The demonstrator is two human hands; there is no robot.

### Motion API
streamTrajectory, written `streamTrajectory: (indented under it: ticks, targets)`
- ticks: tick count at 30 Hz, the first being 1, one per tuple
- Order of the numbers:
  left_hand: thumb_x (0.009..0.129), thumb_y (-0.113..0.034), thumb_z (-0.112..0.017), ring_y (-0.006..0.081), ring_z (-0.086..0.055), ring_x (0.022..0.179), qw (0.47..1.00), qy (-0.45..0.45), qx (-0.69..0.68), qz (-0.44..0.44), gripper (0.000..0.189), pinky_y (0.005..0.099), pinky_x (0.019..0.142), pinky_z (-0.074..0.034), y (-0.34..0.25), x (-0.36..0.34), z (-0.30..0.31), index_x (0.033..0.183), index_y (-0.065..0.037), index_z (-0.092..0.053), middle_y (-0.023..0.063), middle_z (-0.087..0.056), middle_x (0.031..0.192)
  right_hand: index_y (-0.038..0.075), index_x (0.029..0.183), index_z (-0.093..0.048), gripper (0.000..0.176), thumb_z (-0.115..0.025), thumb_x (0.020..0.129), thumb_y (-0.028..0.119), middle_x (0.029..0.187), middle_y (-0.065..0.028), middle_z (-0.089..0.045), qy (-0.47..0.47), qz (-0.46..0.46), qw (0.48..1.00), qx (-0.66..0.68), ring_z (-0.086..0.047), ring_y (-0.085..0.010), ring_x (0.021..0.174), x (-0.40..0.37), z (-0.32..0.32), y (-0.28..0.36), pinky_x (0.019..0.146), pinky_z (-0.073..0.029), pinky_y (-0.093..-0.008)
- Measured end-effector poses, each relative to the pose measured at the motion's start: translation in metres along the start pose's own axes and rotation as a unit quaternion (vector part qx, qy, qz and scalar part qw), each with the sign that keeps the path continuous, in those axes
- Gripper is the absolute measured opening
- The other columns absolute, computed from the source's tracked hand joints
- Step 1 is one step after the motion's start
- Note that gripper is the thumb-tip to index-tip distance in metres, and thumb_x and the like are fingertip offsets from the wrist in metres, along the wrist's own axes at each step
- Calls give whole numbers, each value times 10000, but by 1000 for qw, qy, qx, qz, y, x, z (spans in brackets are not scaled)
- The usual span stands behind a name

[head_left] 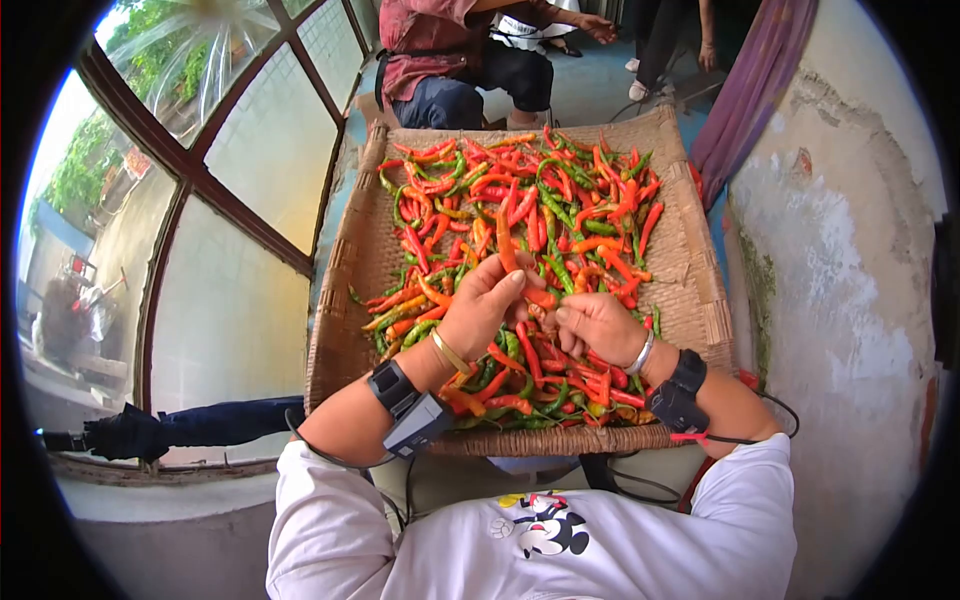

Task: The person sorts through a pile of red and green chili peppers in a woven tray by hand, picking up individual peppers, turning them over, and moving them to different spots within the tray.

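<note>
My left hand [487,298] is closed around an orange-red chili pepper [505,240] that points away from me. A second red chili pepper [540,297] lies between my two hands, its stem end towards the right. At that end the thumb and fingers of my right hand [600,328] are pinched together; the fingertips are partly hidden. Under both hands, red, orange and green chili peppers [490,187] are spread over a large woven tray [345,235].
Windows [270,140] line the left side, with a dark folded umbrella [225,425] below. On the right stand a peeling wall [830,250] and a purple curtain [750,90]. A seated person [430,60] is beyond the tray, and other people's legs [655,50] show farther back.
</note>
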State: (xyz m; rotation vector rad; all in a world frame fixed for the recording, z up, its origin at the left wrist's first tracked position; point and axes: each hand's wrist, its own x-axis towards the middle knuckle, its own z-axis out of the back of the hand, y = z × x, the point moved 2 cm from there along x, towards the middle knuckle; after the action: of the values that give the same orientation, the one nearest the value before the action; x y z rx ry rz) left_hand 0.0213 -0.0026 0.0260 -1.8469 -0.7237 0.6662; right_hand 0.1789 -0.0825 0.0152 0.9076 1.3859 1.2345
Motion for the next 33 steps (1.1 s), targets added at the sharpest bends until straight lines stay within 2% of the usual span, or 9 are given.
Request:
streamTrajectory:
  ticks: [5, 7, 13, 15, 19, 21, 28, 31, 33]
  targets:
    - [906, -160, -440, 33, -491, 598, 999, 22, 10, 27, 266, 157, 526, -399, 5, -2, 0, 1150, -57, -465, 11, -584, 874, 7, 824, -558, 200, -500, 879, 191, 643, 4, -552, -42, 32, 998, 17, -501, -50, 544, 0, 3, 5, 499, -424, -183]
    - [906, -167, -444, 31, -492, 602, 998, 55, 20, 25, 268, 155, 525, -400, 6, -2, -2, 1149, -55, -466, 9, -582, 867, 2, 834, -557, 173, -511, 870, 165, 666, -3, -557, 42, -28, 999, -4, -504, -48, 553, 0, 5, 7, 499, -421, -183]
    - [906, -164, -439, 23, -465, 572, 999, 33, -11, 26, 238, 153, 486, -367, 7, 1, 0, 1112, -52, -478, 5, -582, 865, 19, 764, -538, 155, -522, 855, 144, 642, -29, -582, 35, -55, 991, 115, -551, -73, 562, 0, 1, 2, 500, -433, -179]
    - [907, -160, -434, 24, -467, 572, 999, 40, -15, 31, 233, 155, 484, -365, 7, 0, -1, 1108, -51, -478, 5, -583, 860, 23, 744, -534, 170, -521, 857, 149, 644, -39, -591, 105, -76, 986, 108, -554, -79, 548, -1, 1, 0, 492, -429, -177]
    - [909, -163, -429, 28, -475, 576, 998, 28, -18, 54, 223, 156, 496, -374, 8, -1, -1, 1104, -69, -483, 5, -587, 865, 19, 734, -529, 181, -521, 858, 151, 645, -47, -596, 110, -49, 985, 124, -550, -83, 531, -3, 0, 7, 472, -423, -184]
    - [905, -176, -443, 27, -479, 584, 997, 15, -13, 69, 186, 161, 513, -387, 9, 0, 1, 1056, -87, -508, -17, -577, 784, 14, 735, -529, 178, -525, 854, 146, 647, -53, -597, 108, -34, 986, 126, -551, -88, 531, -3, 1, 8, 467, -421, -187]
    - [895, -203, -474, 38, -491, 540, 991, 11, -74, 115, 129, 169, 455, -368, 14, 1, 1, 948, -95, -523, -39, -551, 697, -11, 783, -544, 136, -538, 836, 114, 673, -62, -600, 116, -5, 983, 145, -561, -101, 563, -10, 0, 17, 493, -429, -189]
    - [894, -224, -475, 42, -486, 517, 985, 9, -107, 137, 142, 169, 432, -355, 10, 2, -1, 899, -92, -524, -38, -534, 656, -21, 813, -557, 201, -525, 857, 172, 727, -67, -607, 145, 18, 979, 141, -566, -101, 595, -10, 1, 20, 523, -441, -196]
    - [893, -242, -477, 44, -481, 505, 980, -10, -128, 150, 158, 169, 422, -350, 13, 1, 1, 876, -91, -523, -37, -522, 634, -23, 850, -570, 281, -495, 881, 245, 769, -67, -606, 184, 99, 968, 137, -570, -104, 620, -9, 4, 18, 546, -452, -208]
